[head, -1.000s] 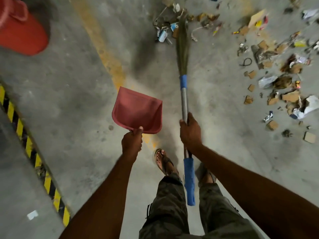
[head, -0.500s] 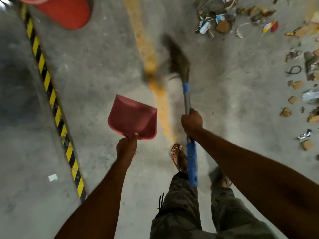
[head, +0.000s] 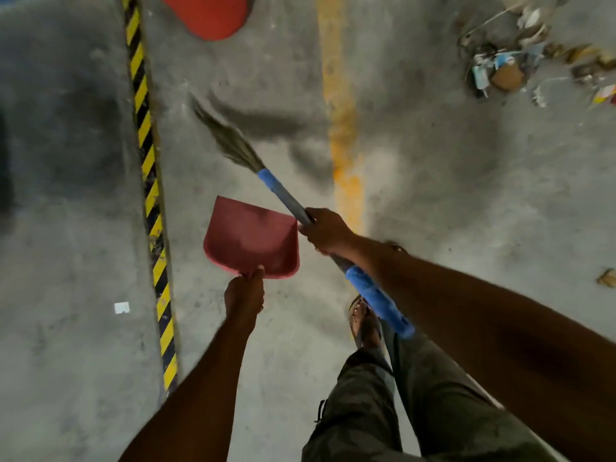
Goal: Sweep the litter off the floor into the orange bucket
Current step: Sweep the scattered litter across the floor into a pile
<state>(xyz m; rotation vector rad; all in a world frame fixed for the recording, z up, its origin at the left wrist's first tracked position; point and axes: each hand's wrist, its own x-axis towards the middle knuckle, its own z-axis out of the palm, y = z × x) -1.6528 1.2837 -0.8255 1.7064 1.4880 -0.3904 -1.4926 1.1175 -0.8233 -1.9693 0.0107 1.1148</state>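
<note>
At the left of the frame we see a small white scrap (head: 121, 307) on the grey concrete floor (head: 66, 228), just left of a yellow-and-black hazard stripe (head: 146, 155) that runs from the top edge towards the bottom. Right of the stripe, the orange bucket (head: 206, 15) is cut off by the top edge.

Near the centre, our left hand (head: 245, 295) curls its fingers round the handle of a red dustpan (head: 251, 241), thumb on top, with the pan's mouth pointing up the frame. Just beside the pan's upper right corner, our right hand (head: 328, 231) wraps its fingers tightly round the grey shaft of the broom (head: 283, 191). The blurred bristles angle to the upper left, towards the stripe.

Further right a worn yellow line (head: 343, 145) runs down the floor, and a sandalled foot (head: 365, 323) shows below the hand. The litter (head: 500, 71) lies in the upper right corner, well apart from both bristles and bucket. One cardboard scrap (head: 606, 278) lies at the right edge.
</note>
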